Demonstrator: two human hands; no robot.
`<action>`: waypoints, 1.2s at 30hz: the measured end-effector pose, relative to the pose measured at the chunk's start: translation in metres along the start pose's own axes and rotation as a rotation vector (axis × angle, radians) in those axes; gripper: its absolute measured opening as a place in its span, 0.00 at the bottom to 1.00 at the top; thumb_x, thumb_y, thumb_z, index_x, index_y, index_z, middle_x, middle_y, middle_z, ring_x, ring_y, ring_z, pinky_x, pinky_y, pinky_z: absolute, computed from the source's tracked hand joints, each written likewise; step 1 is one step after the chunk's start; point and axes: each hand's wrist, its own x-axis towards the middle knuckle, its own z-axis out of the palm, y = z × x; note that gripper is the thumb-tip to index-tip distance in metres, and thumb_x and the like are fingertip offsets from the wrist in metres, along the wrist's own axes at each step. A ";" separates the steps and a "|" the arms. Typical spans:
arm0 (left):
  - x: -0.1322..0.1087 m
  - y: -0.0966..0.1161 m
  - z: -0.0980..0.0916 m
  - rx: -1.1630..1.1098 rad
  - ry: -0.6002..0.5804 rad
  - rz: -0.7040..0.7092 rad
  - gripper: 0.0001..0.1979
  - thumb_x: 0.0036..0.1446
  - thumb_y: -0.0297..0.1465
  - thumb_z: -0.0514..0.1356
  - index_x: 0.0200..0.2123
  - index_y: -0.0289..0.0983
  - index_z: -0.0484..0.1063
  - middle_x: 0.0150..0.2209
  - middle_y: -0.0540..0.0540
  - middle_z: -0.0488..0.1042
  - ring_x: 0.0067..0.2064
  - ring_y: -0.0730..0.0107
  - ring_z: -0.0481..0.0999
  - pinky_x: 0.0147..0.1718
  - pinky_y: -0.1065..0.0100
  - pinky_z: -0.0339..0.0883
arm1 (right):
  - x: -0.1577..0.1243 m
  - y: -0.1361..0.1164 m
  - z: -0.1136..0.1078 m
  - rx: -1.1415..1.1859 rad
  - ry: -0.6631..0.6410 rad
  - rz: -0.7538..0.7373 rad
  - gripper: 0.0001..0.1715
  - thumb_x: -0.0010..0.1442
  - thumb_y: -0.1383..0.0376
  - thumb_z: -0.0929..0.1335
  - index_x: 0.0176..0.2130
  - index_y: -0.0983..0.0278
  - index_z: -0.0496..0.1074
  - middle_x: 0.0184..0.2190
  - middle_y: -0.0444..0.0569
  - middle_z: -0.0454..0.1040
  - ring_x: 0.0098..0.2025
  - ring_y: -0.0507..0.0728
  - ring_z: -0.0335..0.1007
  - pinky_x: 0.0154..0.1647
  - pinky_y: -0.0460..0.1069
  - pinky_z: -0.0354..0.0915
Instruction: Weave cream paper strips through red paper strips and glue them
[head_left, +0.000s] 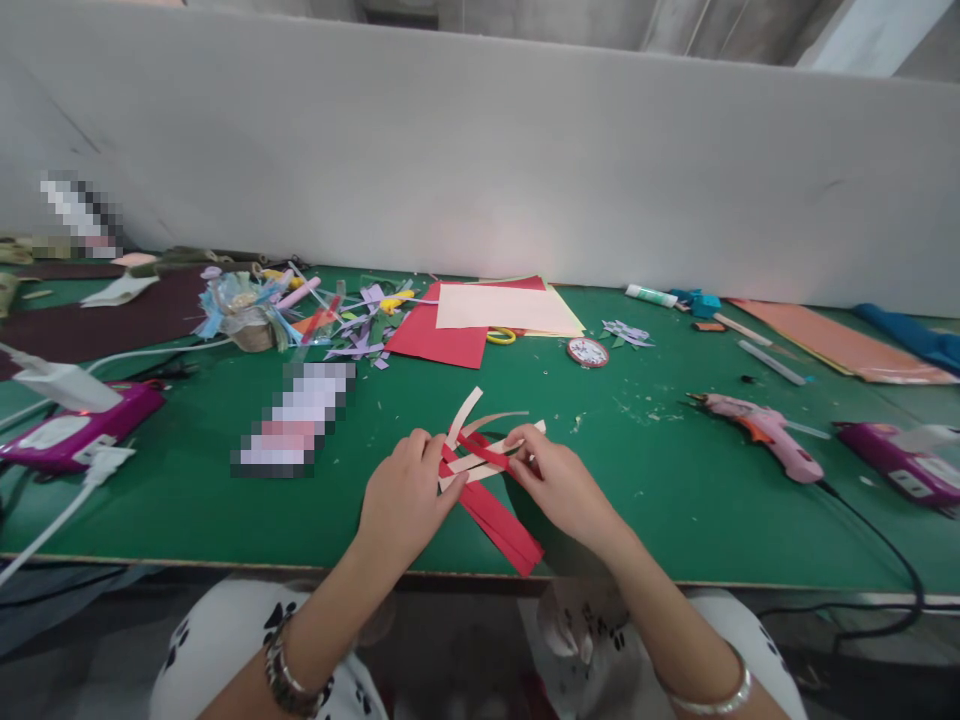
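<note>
On the near side of the green table, left of the work, I had the left hand palm down, its forearm slanting in from the near left, fingers bent and thumb pinning the left ends of the strips. Between the two hands, at the near middle, lay the paper itself: cream strips crossed with red strips, whose long tails reached toward the near right (how many were layered there, I couldn't tell). I read the step in hand as interlacing the two colours. To the right, the right hand came in with its wrist angled inward, thumb and forefinger pinching what I took for a red strip beside the crossing. The next move, I judged, called for a steady left hold while the right guided that strip through and drew it snug.
</note>
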 end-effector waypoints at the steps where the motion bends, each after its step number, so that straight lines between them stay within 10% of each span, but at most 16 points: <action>1: 0.000 0.000 0.000 0.011 0.008 0.002 0.16 0.56 0.35 0.52 0.45 0.34 0.65 0.36 0.43 0.68 0.38 0.62 0.70 0.29 0.68 0.65 | 0.000 0.001 -0.001 -0.025 -0.005 -0.002 0.09 0.54 0.71 0.59 0.37 0.61 0.61 0.23 0.41 0.67 0.25 0.50 0.61 0.27 0.45 0.54; 8: 0.004 -0.009 0.006 -0.050 0.182 0.186 0.22 0.57 0.35 0.50 0.55 0.35 0.57 0.53 0.37 0.62 0.51 0.56 0.64 0.44 0.60 0.62 | 0.000 0.000 -0.002 -0.046 -0.061 -0.020 0.11 0.52 0.73 0.61 0.37 0.61 0.63 0.24 0.41 0.69 0.25 0.50 0.63 0.26 0.44 0.53; 13: 0.009 -0.014 0.007 -0.085 0.061 0.446 0.21 0.61 0.35 0.43 0.57 0.37 0.55 0.58 0.42 0.58 0.59 0.62 0.54 0.54 0.58 0.52 | 0.001 0.000 -0.004 -0.078 -0.042 -0.023 0.11 0.52 0.72 0.61 0.37 0.61 0.62 0.24 0.40 0.69 0.25 0.51 0.63 0.26 0.44 0.54; 36: 0.018 -0.004 -0.001 -0.067 -0.301 0.369 0.25 0.61 0.39 0.42 0.59 0.37 0.49 0.62 0.45 0.48 0.62 0.64 0.45 0.58 0.51 0.39 | 0.001 0.011 -0.019 -0.201 0.073 -0.019 0.08 0.53 0.69 0.62 0.34 0.62 0.68 0.29 0.45 0.73 0.30 0.53 0.66 0.30 0.46 0.56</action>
